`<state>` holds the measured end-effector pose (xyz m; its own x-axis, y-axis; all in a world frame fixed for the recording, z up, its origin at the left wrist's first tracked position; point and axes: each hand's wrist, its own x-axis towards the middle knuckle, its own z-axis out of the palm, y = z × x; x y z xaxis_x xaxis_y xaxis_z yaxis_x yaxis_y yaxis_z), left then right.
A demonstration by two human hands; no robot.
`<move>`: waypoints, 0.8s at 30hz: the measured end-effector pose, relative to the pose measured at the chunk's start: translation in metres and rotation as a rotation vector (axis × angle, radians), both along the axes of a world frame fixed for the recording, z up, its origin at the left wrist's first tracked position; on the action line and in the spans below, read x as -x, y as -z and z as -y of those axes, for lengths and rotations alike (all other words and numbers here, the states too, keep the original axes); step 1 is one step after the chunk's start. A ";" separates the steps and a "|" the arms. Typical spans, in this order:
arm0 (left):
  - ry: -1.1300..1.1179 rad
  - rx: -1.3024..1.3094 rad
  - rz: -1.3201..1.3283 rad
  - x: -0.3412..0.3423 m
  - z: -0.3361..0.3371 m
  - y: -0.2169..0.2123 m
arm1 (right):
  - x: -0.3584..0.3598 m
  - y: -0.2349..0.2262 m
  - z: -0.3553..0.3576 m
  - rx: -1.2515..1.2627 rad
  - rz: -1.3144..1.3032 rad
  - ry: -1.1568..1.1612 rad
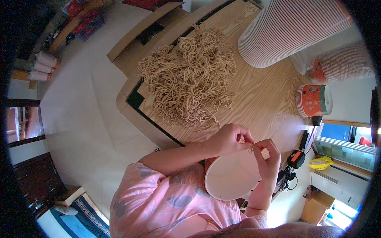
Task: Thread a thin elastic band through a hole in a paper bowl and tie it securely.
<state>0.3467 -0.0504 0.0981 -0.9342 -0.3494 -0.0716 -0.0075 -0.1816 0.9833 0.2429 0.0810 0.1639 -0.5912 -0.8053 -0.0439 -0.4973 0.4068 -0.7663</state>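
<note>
My left hand (233,139) and my right hand (270,155) meet in front of my chest, both closed in a pinch. A short, thin beige string (251,150) shows between their fingertips, partly hidden by the fingers. Just beneath them, close against my body, is a wide round paper tub (231,178) with a white inside and a bit of red outer wall. Farther off on the wood-grain table (262,93) lies a large tangled heap of beige strings (190,75), apart from both hands.
A tall stack of white paper tubs (291,29) leans at the far right. Nearer stand a short stack of red patterned tubs (311,101) and a plastic-wrapped stack (341,65). Black cables and adapters (291,168) lie along the right edge. Pale floor (99,91) stretches leftward.
</note>
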 end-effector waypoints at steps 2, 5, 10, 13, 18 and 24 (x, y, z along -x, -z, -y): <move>-0.030 0.149 -0.017 0.000 -0.002 0.003 | 0.000 -0.001 0.000 -0.015 -0.029 -0.004; -0.036 0.104 0.002 0.001 -0.003 0.003 | 0.001 0.000 -0.001 -0.027 -0.032 -0.021; 0.084 -0.150 0.119 0.000 0.004 -0.002 | 0.001 0.002 -0.004 0.071 -0.086 0.079; 0.075 -0.192 0.086 0.001 0.002 0.004 | -0.004 -0.003 -0.005 0.076 -0.106 0.071; 0.069 -0.162 0.076 0.003 0.001 0.008 | -0.009 -0.003 0.001 0.022 -0.121 0.030; 0.087 -0.180 0.094 0.003 0.004 0.005 | -0.007 0.001 0.000 0.045 -0.082 0.052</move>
<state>0.3434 -0.0548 0.0934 -0.9466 -0.2411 -0.2139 -0.1212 -0.3486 0.9294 0.2497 0.0810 0.1630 -0.6323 -0.7736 0.0421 -0.5381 0.3995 -0.7422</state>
